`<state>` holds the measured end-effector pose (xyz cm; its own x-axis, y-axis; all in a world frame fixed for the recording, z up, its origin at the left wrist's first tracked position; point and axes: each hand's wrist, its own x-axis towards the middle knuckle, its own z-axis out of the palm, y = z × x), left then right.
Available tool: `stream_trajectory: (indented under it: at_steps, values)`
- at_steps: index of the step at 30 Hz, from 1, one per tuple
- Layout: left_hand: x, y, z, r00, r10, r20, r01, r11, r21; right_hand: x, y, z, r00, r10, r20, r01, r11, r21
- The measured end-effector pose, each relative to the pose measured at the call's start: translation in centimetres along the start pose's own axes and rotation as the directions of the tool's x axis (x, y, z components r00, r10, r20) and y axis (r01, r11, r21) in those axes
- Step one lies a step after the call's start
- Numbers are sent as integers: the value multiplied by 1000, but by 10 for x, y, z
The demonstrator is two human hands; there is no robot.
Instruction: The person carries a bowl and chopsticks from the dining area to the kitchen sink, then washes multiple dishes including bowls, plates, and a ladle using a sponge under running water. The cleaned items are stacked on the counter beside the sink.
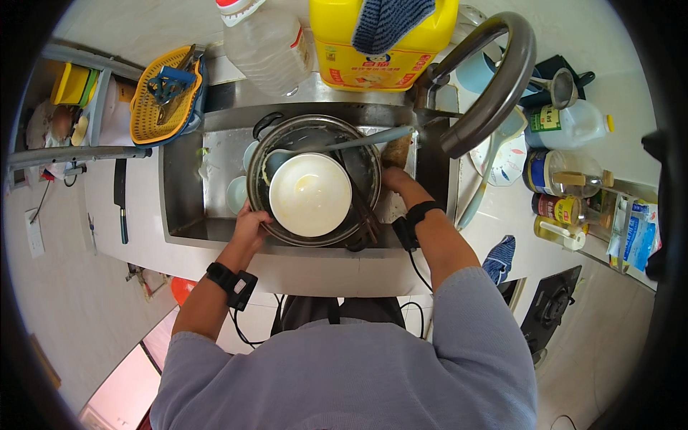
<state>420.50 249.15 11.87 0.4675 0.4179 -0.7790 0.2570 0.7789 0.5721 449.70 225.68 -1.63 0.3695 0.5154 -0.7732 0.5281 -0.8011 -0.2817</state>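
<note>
A round metal pot (328, 129) is over the sink (184, 183), with dark side handles. My left hand (251, 226) grips its lower left edge, thumb at the rim. On the right side my right hand (399, 180) holds the pot from outside, its fingertips hidden by the pot. Inside rests a white bowl (310, 194) with yellowish liquid at its bottom. A grey-blue ladle (371, 138) leans across the pot, its handle past the right rim. Dark chopsticks (365, 212) lie beside the bowl. A brown scrubber (396, 153) sits just beyond my right hand.
Pale small bowls (236, 194) stand in the sink's left part. The curved faucet (500, 80) overhangs the right end. A knife (120, 199) lies on the left counter, below a yellow basket (153, 115). Behind stands a yellow jug (384, 67); bottles (564, 172) line the right.
</note>
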Motion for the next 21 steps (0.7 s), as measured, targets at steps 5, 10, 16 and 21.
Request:
stream_trajectory:
  at_steps: [5, 10, 16, 21]
  values:
    - [-9, 11, -7, 999, 29, -45, -27, 998, 60, 31, -5, 30, 978, 206, -24, -199, 965, 168]
    - [-6, 11, -17, 998, 56, -34, -53, 996, 75, 37, 9, 31, 961, 191, -201, -151, 969, 195]
    - [-3, 9, -16, 999, 14, -51, -11, 998, 58, -54, -34, -43, 855, 424, -300, -350, 897, 272]
    - [16, 1, -4, 1000, -12, -19, 13, 997, 77, -117, -50, -99, 864, 366, -345, -390, 921, -2]
